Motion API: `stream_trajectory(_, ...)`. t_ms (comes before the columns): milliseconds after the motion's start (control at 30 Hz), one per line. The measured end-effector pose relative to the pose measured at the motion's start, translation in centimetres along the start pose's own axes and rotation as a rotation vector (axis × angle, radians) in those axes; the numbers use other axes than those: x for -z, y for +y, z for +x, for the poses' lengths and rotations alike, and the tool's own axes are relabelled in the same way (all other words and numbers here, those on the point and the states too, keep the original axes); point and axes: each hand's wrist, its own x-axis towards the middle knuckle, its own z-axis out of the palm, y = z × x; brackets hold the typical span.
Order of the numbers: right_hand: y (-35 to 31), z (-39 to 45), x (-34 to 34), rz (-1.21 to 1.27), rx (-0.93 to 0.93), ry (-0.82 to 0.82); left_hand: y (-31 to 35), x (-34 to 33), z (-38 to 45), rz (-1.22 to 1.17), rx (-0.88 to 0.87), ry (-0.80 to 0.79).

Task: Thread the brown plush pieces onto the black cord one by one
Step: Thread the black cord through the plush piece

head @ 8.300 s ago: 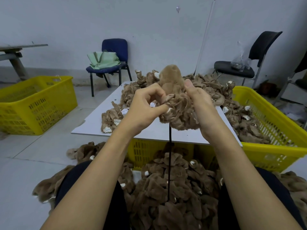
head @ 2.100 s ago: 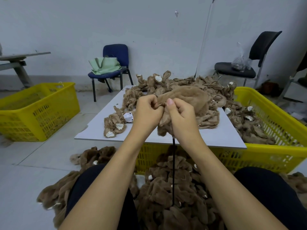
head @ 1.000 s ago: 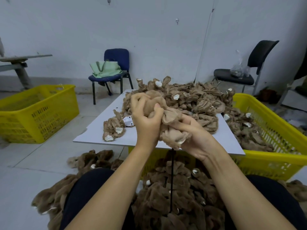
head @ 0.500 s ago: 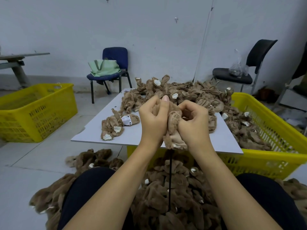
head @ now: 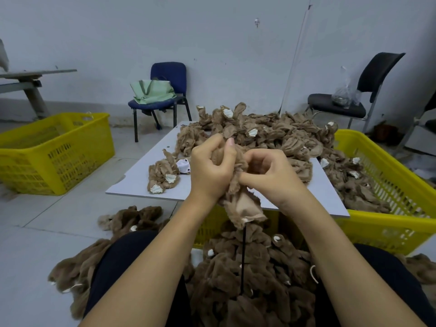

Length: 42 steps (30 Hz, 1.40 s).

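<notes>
While my left hand (head: 212, 171) grips the plush piece (head: 243, 206) and my right hand (head: 266, 173) pinches it, the black cord (head: 243, 258) could slip free.

Dim, even indoor light fills the room, with a cool bluish cast on the wall (head: 236, 43) and floor (head: 35, 232). No lamp or window shows, and shadows are soft: a faint one lies under the near edge of the white board (head: 141, 187). No glare anywhere. Wide-angle distortion bends the thin pole (head: 295, 55) against the wall and tilts the black chair (head: 368, 86) at the right edge. Detail is soft and slightly smeared throughout, most in the bottom corners.
</notes>
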Motion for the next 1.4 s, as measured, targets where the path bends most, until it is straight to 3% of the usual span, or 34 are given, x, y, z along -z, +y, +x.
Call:
stream_trajectory(167, -0.3, -0.4, -0.1, -0.238, 0.247, 0.137, 1.3, -0.9, -0.7, -0.111, 0.044, 0.029)
stream_trajectory(333, 1.3, -0.1, 0.5, -0.249, 0.192, 0.287, 2.2, -2.0, -1.5, 0.022, 0.012, 0.055)
stream_trajectory(433, 1.5, 0.1, 0.1, -0.034, 0.062, 0.186, 1.4, -1.2, -0.5, -0.008, 0.115, 0.136)
stream_trajectory(533, 1.7, 0.1, 0.9, 0.321, -0.117, -0.056, 0.2, -0.2, 0.6, -0.166, 0.347, 0.302)
stream_trajectory(667, 1.9, -0.3, 1.7, 0.571, -0.122, -0.367, -0.5, 0.1, 1.6, -0.358, 0.499, 0.407)
stream_trajectory(800, 2.1, -0.4, 1.7, 0.682, -0.113, -0.471, -1.5, 0.2, 1.6, -0.543, 0.633, 0.435)
stream_trajectory(867, 1.9, -0.3, 1.2, 0.719, -0.110, -0.425, -1.6, 0.2, 1.5, -0.624, 0.651, 0.417)
stream_trajectory(967, 1.7, 0.4, 0.3, 0.585, -0.141, -0.190, -1.7, -0.1, 1.1, -0.523, 0.559, 0.375)
stream_trajectory(1100, 1.2, 1.1, 0.1, 0.180, -0.104, -0.004, -1.2, -0.4, 0.5, -0.352, 0.422, 0.366)
stream_trajectory(1167, 1.0, 1.3, 0.2, 0.038, -0.094, 0.025, -0.9, -0.6, 0.4, -0.311, 0.391, 0.371)
stream_trajectory(1400, 0.8, 0.9, 1.0, -0.062, -0.128, -0.052, -0.6, -1.6, -0.8, -0.292, 0.395, 0.286)
